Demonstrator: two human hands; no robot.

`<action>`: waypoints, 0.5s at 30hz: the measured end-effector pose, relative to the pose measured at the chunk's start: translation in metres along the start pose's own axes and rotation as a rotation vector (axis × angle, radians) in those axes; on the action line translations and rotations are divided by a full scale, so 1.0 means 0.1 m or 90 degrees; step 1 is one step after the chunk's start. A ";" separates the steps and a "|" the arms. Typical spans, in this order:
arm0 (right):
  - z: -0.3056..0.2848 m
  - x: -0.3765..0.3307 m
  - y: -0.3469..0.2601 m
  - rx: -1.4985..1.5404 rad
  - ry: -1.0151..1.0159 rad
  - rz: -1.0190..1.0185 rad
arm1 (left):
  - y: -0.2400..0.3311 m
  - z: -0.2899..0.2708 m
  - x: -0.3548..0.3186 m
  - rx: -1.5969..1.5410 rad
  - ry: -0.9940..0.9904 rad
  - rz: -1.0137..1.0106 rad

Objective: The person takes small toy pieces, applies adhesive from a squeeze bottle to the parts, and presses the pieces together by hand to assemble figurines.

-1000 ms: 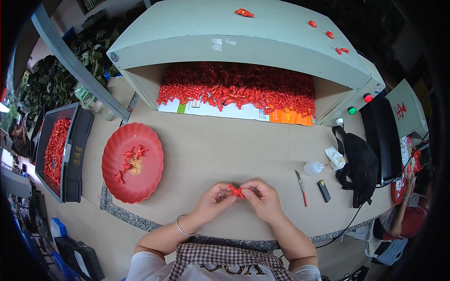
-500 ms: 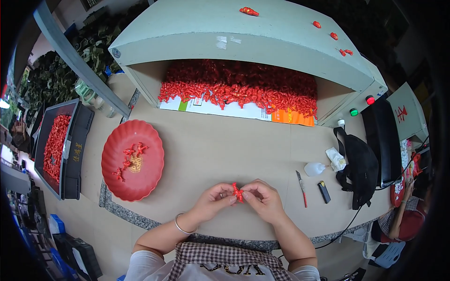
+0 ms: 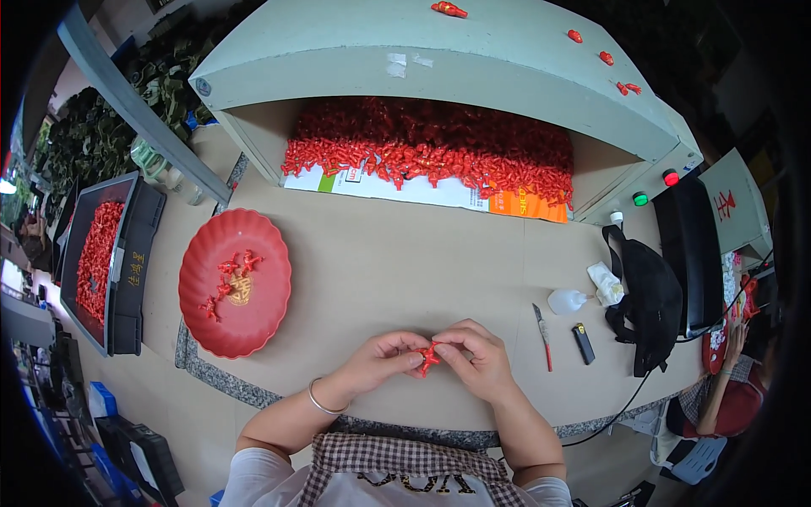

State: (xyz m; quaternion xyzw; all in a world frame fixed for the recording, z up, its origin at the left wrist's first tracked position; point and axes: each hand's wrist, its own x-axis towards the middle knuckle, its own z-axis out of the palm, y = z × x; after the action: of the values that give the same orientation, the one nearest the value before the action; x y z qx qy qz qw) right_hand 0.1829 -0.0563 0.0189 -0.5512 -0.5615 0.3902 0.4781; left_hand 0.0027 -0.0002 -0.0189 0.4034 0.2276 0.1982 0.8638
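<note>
A small red plastic figure point(image 3: 429, 358) is pinched between my two hands above the front of the table. My left hand point(image 3: 388, 358) grips one side of it with thumb and forefinger. On the other side, my right hand point(image 3: 476, 358) has its thumb and fingertips closed on the same figure. The fingers cover part of it, so its fine detail is hidden. To the left stands a red scalloped bowl point(image 3: 269, 313) with several similar red figures point(image 3: 228, 265) lying in it.
A pale green cabinet point(image 3: 473, 76) at the back holds a heap of small red parts point(image 3: 422, 152). At left is a grey crate point(image 3: 135, 291) of red pieces. Rightward lie a craft knife point(image 3: 542, 336), a black lighter point(image 3: 583, 344), a squeeze bottle point(image 3: 568, 301) and a black bag point(image 3: 649, 291). Another person sits far right.
The red figure has turned between my fingers and now sits slightly lower. Both hands stay nearly in place, and the whole view has shifted a little.
</note>
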 end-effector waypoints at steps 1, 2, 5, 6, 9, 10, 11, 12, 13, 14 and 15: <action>0.00 0.00 0.01 -0.031 0.005 -0.025 | 0.00 0.00 0.00 -0.001 0.004 -0.006; 0.00 0.00 0.01 -0.029 0.005 -0.023 | 0.00 0.00 0.00 -0.001 0.005 -0.008; 0.00 -0.01 0.00 -0.056 0.017 -0.032 | -0.03 -0.02 0.00 0.015 0.001 0.015; 0.00 -0.01 0.02 -0.055 0.016 -0.037 | -0.03 -0.02 0.01 0.019 0.006 0.023; 0.00 -0.02 0.05 -0.049 0.010 -0.039 | -0.06 -0.02 0.00 0.029 0.016 0.033; -0.01 -0.02 0.05 -0.045 0.005 -0.038 | -0.07 -0.02 0.00 0.035 0.021 0.038; -0.01 -0.03 0.06 -0.045 0.005 -0.037 | -0.08 -0.02 0.00 0.034 0.020 0.037; 0.00 -0.03 0.07 -0.044 0.007 -0.040 | -0.09 -0.02 0.00 0.032 0.024 0.039; 0.00 -0.03 0.08 -0.043 0.008 -0.043 | -0.09 -0.03 0.00 0.030 0.027 0.042; 0.00 -0.04 0.09 -0.043 0.009 -0.041 | -0.09 -0.02 0.00 0.029 0.026 0.040; 0.01 -0.04 0.09 -0.043 0.007 -0.041 | -0.08 -0.02 -0.01 0.031 0.028 0.038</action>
State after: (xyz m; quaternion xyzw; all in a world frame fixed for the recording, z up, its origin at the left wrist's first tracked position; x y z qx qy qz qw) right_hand 0.1841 -0.0590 0.0098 -0.5506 -0.5894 0.3526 0.4745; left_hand 0.0024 -0.0042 -0.0257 0.4262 0.2391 0.2271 0.8424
